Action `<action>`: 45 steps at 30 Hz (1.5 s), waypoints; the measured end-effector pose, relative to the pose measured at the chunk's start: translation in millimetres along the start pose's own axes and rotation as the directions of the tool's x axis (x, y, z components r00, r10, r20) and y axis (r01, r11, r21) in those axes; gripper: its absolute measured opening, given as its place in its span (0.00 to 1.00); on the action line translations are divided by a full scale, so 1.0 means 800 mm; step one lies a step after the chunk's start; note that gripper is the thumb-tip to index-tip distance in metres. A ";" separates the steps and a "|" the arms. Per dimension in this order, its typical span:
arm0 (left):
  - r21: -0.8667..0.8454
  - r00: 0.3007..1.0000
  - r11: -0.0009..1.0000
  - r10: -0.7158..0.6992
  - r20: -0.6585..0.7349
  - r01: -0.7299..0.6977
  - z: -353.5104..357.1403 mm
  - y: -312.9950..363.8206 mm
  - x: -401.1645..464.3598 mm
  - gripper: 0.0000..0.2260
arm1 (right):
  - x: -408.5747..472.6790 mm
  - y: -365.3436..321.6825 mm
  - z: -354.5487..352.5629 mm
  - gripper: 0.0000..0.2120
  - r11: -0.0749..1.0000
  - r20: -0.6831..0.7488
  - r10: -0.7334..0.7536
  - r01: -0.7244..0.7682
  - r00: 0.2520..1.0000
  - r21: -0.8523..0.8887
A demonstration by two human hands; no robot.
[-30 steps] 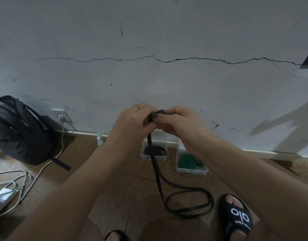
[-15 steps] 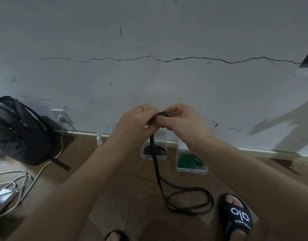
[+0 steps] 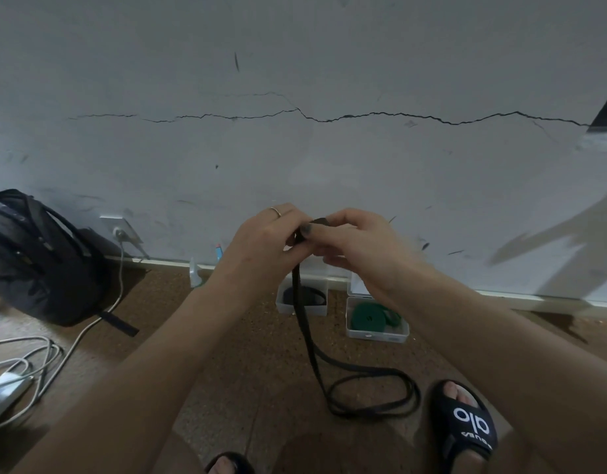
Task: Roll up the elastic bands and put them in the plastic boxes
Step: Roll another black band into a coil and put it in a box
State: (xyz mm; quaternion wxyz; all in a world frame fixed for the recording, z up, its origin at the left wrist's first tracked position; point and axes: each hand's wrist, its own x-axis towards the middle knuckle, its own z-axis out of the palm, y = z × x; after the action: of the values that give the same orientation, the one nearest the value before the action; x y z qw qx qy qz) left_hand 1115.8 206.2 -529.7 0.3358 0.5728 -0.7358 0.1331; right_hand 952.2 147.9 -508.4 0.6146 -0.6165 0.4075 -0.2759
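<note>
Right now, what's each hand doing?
Left hand: pinching the rolled end of the black elastic band.
Right hand: pinching the same roll.

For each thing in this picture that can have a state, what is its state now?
Long black elastic band: partly rolled at the top, the rest hangs and loops on the floor.
Left hand: grips the roll.
Right hand: pinches the roll.
Left clear plastic box: open, dark band inside.
Right clear plastic box: open, holds green rolled band.
</note>
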 end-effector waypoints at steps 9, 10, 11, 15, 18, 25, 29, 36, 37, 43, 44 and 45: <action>-0.032 0.999 0.999 -0.042 0.022 0.043 0.001 -0.002 0.003 0.12 | 0.000 0.001 -0.005 0.15 0.973 0.151 0.074 -0.104 0.986 0.204; 0.008 0.999 1.000 -0.026 0.031 0.026 0.002 -0.002 0.003 0.14 | 0.001 0.001 -0.004 0.16 0.982 0.106 0.076 -0.093 0.991 0.166; 0.037 0.999 0.999 -0.014 0.030 0.013 0.003 -0.002 0.003 0.15 | 0.001 0.001 -0.002 0.16 0.990 0.060 0.070 -0.077 0.996 0.116; 0.009 0.999 0.999 -0.031 -0.020 0.031 -0.001 0.000 0.005 0.14 | 0.002 0.003 -0.001 0.18 0.996 -0.001 0.012 -0.012 1.000 0.094; -0.095 0.995 0.992 -0.089 -0.040 0.085 -0.007 0.001 0.003 0.13 | 0.001 0.001 -0.003 0.16 0.982 0.077 0.027 -0.041 0.997 0.186; -0.167 0.984 0.970 -0.176 0.031 0.178 -0.014 0.002 0.001 0.13 | 0.002 -0.003 -0.012 0.20 0.967 0.217 0.113 -0.158 0.970 0.200; -0.384 0.962 0.883 -0.259 0.084 0.271 -0.023 0.011 0.002 0.07 | 0.016 0.009 -0.005 0.35 0.967 0.188 0.053 -0.097 0.981 0.235; -0.573 0.936 0.743 -0.315 0.157 0.346 -0.028 0.018 0.004 0.06 | 0.014 0.021 0.017 0.44 0.952 0.475 0.021 -0.163 0.880 0.260; -0.609 0.933 0.711 -0.322 0.163 0.352 -0.031 0.018 0.003 0.06 | 0.015 0.020 0.014 0.44 0.966 0.477 0.026 -0.145 0.879 0.215; -0.433 0.945 0.848 -0.210 0.252 0.304 -0.042 -0.010 -0.013 0.11 | 0.019 0.006 -0.008 0.34 0.988 0.416 -0.015 0.078 0.909 -0.134; -0.397 0.951 0.878 -0.178 0.251 0.269 -0.043 -0.014 -0.015 0.12 | 0.017 0.005 -0.011 0.30 0.985 0.416 -0.006 0.077 0.909 -0.154; -0.380 0.959 0.895 -0.149 0.239 0.234 -0.043 -0.016 -0.015 0.12 | 0.016 0.005 -0.015 0.28 0.988 0.436 0.007 0.061 0.900 -0.142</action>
State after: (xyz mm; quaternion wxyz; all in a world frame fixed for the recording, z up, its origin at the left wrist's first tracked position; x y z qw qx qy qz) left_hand 1141.0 231.2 -514.6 0.3812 0.5714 -0.7176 -0.1152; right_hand 948.3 130.9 -513.1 0.6371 -0.7133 0.2714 -0.1080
